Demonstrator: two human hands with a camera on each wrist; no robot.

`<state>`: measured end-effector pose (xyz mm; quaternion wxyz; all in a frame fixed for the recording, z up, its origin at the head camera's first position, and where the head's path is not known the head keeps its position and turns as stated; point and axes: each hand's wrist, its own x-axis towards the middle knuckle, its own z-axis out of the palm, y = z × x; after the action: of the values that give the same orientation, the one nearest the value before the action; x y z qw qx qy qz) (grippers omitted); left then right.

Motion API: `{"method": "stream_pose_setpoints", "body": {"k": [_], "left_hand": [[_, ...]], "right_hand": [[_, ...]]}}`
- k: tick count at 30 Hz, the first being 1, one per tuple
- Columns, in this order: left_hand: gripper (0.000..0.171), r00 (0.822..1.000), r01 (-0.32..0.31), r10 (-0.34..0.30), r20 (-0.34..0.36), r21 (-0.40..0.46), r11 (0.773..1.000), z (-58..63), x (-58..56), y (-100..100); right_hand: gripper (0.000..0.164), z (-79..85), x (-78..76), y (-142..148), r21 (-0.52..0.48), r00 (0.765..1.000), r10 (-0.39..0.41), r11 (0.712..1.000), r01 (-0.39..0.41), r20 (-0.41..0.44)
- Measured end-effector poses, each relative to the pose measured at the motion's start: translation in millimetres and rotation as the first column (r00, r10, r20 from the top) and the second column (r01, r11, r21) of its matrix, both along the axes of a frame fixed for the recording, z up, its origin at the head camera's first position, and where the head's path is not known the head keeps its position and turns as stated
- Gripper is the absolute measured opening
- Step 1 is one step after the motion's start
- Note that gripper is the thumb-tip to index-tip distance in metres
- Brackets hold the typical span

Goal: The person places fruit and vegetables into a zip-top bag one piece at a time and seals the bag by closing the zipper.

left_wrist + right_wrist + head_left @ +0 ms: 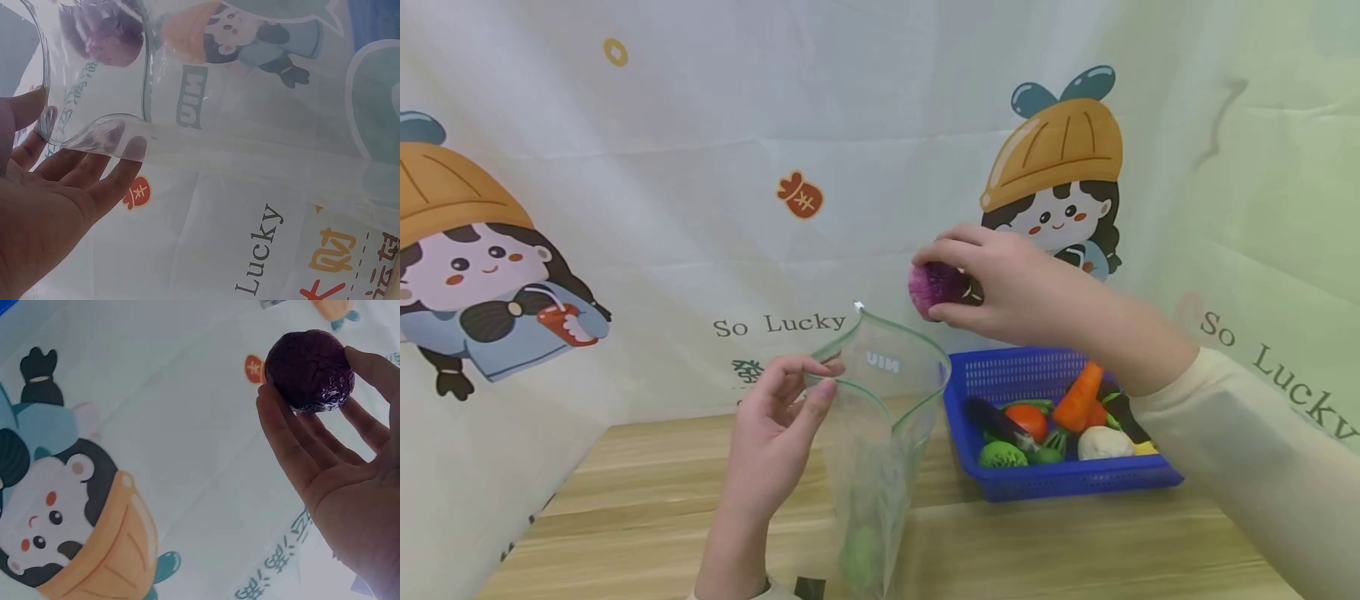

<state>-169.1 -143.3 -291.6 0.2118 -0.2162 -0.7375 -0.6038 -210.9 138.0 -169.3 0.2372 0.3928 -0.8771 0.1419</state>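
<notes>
My left hand (pixel 778 429) pinches the near left rim of a clear zip bag (pixel 887 417) with a green-edged mouth. The bag stands with its mouth spread wide, and a blurred green item (pixel 861 558) shows through its lower part. Above and to the right of that mouth, my right hand (pixel 1000 283) holds a round toy purple cabbage (pixel 934 287) between thumb and fingers. Wrinkled and dark, the cabbage (pixel 310 370) shows clearly in the right wrist view. Through the bag's film (pixel 187 144) in the left wrist view, the purple cabbage appears near the top.
A blue basket (pixel 1075 479) on the wooden table (pixel 647 500) holds several toy vegetables, among them an eggplant (pixel 996 421), a carrot (pixel 1078 398) and a white rounded piece (pixel 1105 443). It stands right of the bag, below my right forearm. A printed cloth (pixel 700 208) hangs behind.
</notes>
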Motion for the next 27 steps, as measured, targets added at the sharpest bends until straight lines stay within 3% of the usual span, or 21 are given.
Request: {"method": "stream_pose_setpoints", "body": {"k": [5,12,19,27], "left_hand": [[0.018,1.000,0.014,-0.014,-0.004,-0.003,1.000,-0.9,-0.2,1.7],[0.017,1.000,0.008,-0.008,-0.014,-0.010,1.000,-1.2,-1.2,3.3],[0.018,1.000,0.011,-0.012,-0.011,-0.012,1.000,-0.7,-0.9,5.0],[0.017,1.000,0.014,-0.014,-0.004,0.002,1.000,-1.4,-0.5,5.1]], "right_hand": [[0.051,0.1,4.1,-16.1,0.072,0.994,0.007,0.997,-0.015,0.105],[0.046,-6.7,6.3,-25.8,0.182,0.981,0.039,0.981,-0.074,0.188],[0.050,-7.8,7.8,-26.9,0.248,0.956,-0.024,0.967,-0.052,0.293],[0.057,-10.0,9.5,-22.0,0.313,0.944,-0.114,0.950,0.013,0.309]]}}
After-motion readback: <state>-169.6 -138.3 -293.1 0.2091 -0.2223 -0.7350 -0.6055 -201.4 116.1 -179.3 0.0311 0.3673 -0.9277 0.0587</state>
